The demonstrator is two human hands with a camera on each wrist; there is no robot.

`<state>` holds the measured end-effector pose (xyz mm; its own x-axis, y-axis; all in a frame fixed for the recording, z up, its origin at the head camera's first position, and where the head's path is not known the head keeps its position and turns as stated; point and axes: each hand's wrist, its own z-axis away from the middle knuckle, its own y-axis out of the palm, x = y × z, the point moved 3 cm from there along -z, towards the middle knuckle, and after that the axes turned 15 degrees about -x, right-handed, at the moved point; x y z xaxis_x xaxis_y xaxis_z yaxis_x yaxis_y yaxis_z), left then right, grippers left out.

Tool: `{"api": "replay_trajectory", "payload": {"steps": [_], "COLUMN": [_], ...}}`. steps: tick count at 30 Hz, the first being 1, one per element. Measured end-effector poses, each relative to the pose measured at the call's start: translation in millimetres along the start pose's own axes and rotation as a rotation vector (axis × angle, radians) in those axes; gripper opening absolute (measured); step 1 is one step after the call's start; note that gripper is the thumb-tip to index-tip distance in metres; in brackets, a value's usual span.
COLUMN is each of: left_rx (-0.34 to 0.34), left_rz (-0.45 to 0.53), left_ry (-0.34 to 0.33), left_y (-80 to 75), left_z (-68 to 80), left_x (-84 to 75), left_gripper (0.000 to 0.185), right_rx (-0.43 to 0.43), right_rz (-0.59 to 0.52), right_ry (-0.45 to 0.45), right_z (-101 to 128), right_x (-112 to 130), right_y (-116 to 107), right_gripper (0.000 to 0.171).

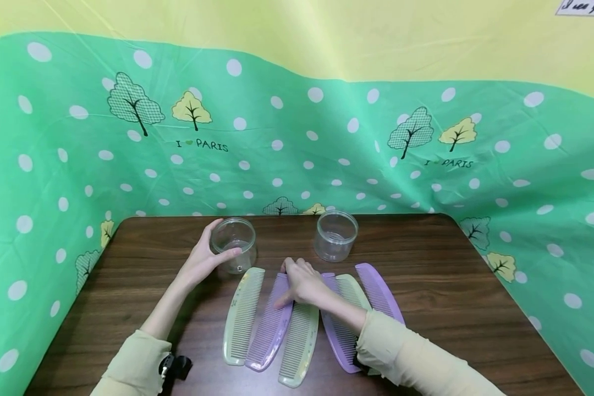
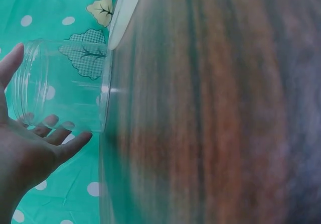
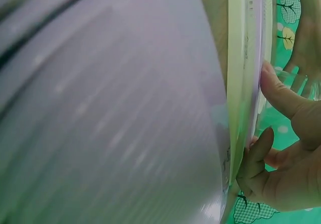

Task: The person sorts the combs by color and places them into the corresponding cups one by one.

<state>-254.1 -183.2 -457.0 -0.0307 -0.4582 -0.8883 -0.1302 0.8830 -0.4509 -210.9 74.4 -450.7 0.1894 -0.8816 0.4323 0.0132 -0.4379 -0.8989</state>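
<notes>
My left hand (image 1: 205, 258) holds a clear jar (image 1: 235, 242) near the back edge of the table, thumb across its front and fingers behind it. The left wrist view shows the same jar (image 2: 70, 83) between thumb and fingers. Over a fan of several combs, my right hand (image 1: 304, 283) pinches a purple comb (image 1: 269, 335) near its upper end. A light green comb (image 1: 242, 319) lies to its left, and another light green comb (image 1: 299, 346) to its right, partly under the hand. In the right wrist view the thumb (image 3: 278, 91) touches a purple edge.
A second clear jar (image 1: 335, 236) stands at the back, right of centre. Farther right lie a purple comb (image 1: 336, 335), a light green comb (image 1: 353, 291) and an outer purple comb (image 1: 381, 291), partly under my right sleeve. Dotted green cloth (image 1: 277, 165) hangs behind the brown table (image 1: 475, 308).
</notes>
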Motion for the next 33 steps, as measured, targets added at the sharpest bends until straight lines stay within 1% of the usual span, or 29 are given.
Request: {"api": "replay_trajectory", "payload": {"steps": [7, 15, 25, 33], "left_rx": [0.003, -0.009, -0.016, -0.012], "left_rz": [-0.01, 0.003, 0.011, 0.021], "left_ry": [-0.006, -0.008, 0.004, 0.001], "left_y": [1.9, 3.3, 5.6, 7.4], "left_z": [2.7, 4.3, 7.0, 9.6], "left_x": [-0.9, -2.2, -5.5, -6.9], "left_gripper": [0.102, 0.102, 0.102, 0.101], "right_rx": [0.038, 0.054, -0.019, -0.01], "right_rz": [0.036, -0.009, -0.091, -0.104], "right_ry": [0.011, 0.052, 0.067, 0.081], "right_z": [-4.6, -7.9, -12.4, -14.7], "right_x": [-3.8, -7.8, -9.6, -11.0], "right_y": [-0.2, -3.2, -15.8, -25.4], "right_gripper": [0.078, 0.077, 0.076, 0.074]}}
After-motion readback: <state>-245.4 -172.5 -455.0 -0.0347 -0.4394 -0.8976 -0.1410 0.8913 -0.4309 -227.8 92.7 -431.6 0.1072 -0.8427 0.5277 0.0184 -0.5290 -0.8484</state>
